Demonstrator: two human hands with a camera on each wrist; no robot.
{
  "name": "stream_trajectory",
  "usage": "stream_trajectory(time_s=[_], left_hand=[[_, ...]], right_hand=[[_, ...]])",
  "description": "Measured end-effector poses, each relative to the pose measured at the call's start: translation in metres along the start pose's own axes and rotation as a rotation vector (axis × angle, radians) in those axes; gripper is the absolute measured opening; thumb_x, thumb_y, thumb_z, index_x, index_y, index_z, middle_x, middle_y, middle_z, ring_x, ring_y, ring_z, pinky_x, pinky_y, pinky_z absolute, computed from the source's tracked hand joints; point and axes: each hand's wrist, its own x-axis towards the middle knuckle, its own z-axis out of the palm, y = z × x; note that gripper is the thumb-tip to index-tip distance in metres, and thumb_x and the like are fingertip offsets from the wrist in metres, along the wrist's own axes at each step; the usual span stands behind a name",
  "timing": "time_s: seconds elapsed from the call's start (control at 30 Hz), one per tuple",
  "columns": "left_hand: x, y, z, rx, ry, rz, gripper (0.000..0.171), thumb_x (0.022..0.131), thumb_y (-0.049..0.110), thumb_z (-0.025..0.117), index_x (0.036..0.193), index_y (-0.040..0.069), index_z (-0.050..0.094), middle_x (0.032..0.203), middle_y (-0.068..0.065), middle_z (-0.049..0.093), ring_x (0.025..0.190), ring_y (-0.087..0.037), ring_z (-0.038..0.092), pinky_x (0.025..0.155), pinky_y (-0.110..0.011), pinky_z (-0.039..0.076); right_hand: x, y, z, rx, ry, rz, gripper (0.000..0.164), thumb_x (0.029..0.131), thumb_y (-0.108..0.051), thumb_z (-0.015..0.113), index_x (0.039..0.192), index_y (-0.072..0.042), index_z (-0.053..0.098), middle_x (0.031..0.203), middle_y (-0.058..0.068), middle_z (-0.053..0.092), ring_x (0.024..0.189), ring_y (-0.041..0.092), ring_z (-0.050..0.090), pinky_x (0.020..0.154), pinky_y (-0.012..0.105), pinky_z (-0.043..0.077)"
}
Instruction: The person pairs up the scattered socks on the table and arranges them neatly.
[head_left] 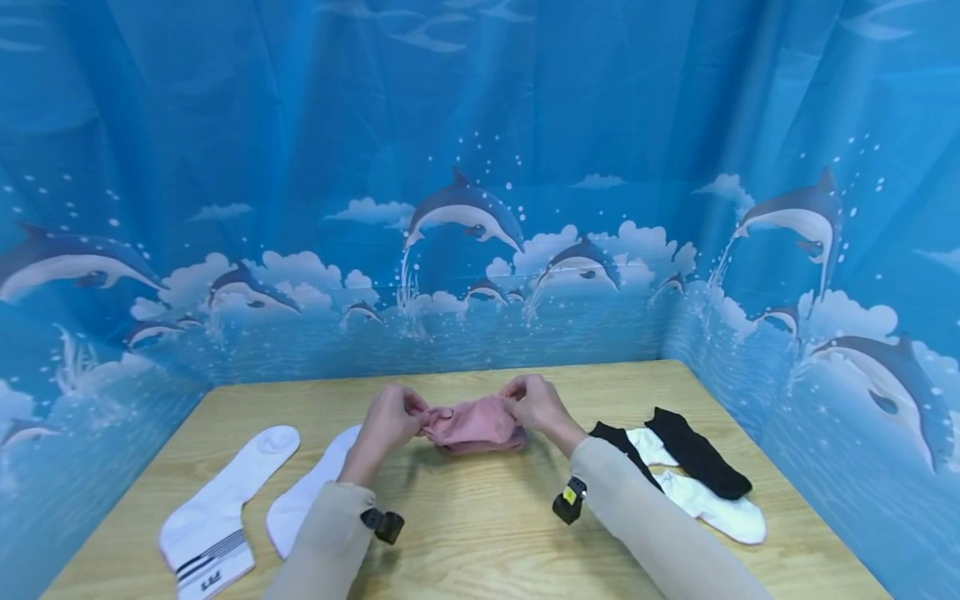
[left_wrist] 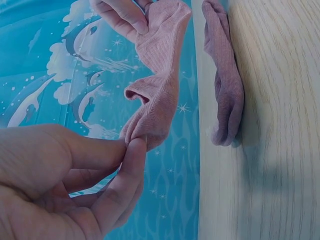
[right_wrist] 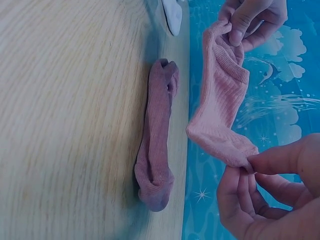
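A pink ribbed sock (head_left: 472, 419) is stretched sideways between both hands above the table. My left hand (head_left: 392, 418) pinches it by the cuff end between thumb and fingers. At the toe end, my right hand (head_left: 538, 406) pinches the fabric the same way. The right wrist view shows the sock's full length, with its heel bent toward the table. A second pink sock (right_wrist: 157, 132), darker in shade, lies lengthwise on the wood just beyond and below the held one.
On the left of the wooden table (head_left: 480, 517) lie a white sock (head_left: 225, 492) with dark stripes and another white sock (head_left: 311, 487), partly behind the left forearm. Black socks (head_left: 697, 454) and white socks (head_left: 716, 508) overlap on the right. A dolphin-print curtain (head_left: 465, 275) surrounds the table.
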Motion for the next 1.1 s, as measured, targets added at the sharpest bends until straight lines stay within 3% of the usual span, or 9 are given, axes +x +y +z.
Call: stream_trajectory(time_s=[0.7,1.1], left_hand=[[0.005,-0.002,0.012,-0.022,-0.021,-0.032,0.008,0.087,0.0,0.077,0.094,-0.002,0.074,0.081,-0.012,0.074,0.067,-0.015,0.066,0.061,-0.027,0.058],[0.009,-0.001,0.016,0.011,-0.003,0.0,0.006,0.086,0.0,0.077,0.09,-0.002,0.074,0.079,-0.012,0.074,0.066,-0.015,0.066,0.061,-0.026,0.055]], right_hand=[[0.003,0.007,-0.003,-0.01,0.004,0.001,0.009,0.095,-0.007,0.069,0.101,-0.006,0.076,0.092,0.008,0.071,0.08,0.017,0.065,0.064,0.025,0.055],[0.006,0.012,-0.004,-0.023,0.02,0.002,0.009,0.093,-0.006,0.07,0.101,-0.006,0.075,0.094,0.009,0.072,0.081,0.018,0.065,0.066,0.025,0.056]])
